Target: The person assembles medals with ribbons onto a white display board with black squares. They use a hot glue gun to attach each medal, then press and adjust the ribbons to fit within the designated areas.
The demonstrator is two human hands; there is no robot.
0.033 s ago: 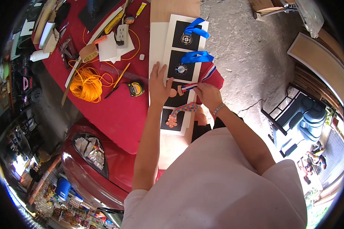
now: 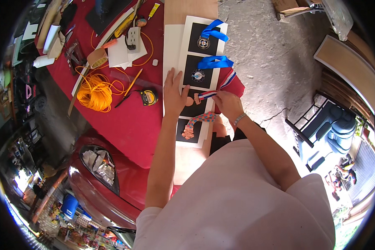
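We see the bronze medal lying on the third black panel of the white display board, its striped ribbon running up and to the right, off the board's right edge. Our right hand pinches that ribbon just right of the medal, so the disc lies directly to the left of that grip, ribbon axis slanting away. Our left hand rests flat and open on the board's left side (fingers spread, gripping nothing), touching or nearly touching the medal from the left.
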